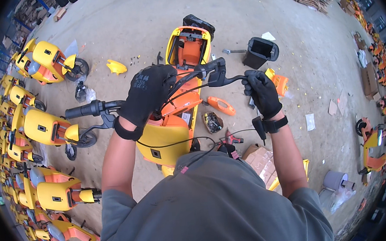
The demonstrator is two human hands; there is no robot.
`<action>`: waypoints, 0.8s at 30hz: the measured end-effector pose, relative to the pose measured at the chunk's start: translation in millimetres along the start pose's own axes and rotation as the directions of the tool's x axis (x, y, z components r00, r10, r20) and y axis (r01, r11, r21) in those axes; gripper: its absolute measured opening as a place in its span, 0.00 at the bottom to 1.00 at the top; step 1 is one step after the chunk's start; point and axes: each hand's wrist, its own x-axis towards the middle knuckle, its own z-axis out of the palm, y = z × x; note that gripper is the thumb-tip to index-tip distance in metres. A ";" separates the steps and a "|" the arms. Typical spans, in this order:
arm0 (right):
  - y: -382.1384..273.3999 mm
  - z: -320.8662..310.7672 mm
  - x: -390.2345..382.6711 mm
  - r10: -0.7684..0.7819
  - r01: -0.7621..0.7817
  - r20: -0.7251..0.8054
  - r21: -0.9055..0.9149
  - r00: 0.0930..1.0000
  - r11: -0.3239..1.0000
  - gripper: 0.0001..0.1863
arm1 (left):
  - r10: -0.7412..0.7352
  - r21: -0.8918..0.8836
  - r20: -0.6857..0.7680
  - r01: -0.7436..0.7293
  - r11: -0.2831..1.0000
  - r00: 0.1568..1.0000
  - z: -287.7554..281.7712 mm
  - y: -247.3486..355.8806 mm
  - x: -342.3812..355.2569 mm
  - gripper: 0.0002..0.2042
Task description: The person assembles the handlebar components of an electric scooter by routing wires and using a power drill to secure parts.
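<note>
A dark scooter handlebar [182, 81] runs across in front of me, with a black grip [82, 111] at its left end. My left hand [148, 90], in a black glove, is closed over the handlebar's middle; its palm side is hidden. On the right, a black brake lever [231, 79] sticks out from its mount, and my gloved right hand [262, 94] is closed at the lever's tip. Thin black cables [186, 92] curve below the bar. Beneath stands the yellow and orange scooter body [165, 139], its rear compartment [190, 52] uncovered.
Rows of yellow scooters [49, 126] line the left side. Around the body lie a black bin-like box [260, 51], an orange panel [221, 105], a box of small parts [213, 122], a red power tool [232, 138] and a yellow panel [116, 66]. A white bucket [335, 180] stands lower right.
</note>
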 end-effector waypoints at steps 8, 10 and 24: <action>17.2 -6.7 7.3 0.106 -0.101 -0.079 0.064 0.991 0.993 0.11 | -0.163 -0.080 0.137 0.175 0.981 0.977 23.0 -0.5 -42.7 0.05; 23.9 -8.7 10.5 0.130 -0.122 -0.089 0.091 0.987 0.988 0.10 | -0.125 -0.129 0.049 0.130 0.983 0.991 37.6 -6.0 -53.0 0.08; 63.1 -16.4 29.2 0.224 -0.181 -0.189 0.219 0.956 0.959 0.08 | -0.165 -0.203 -0.088 0.144 0.968 0.982 47.2 -7.4 -78.7 0.12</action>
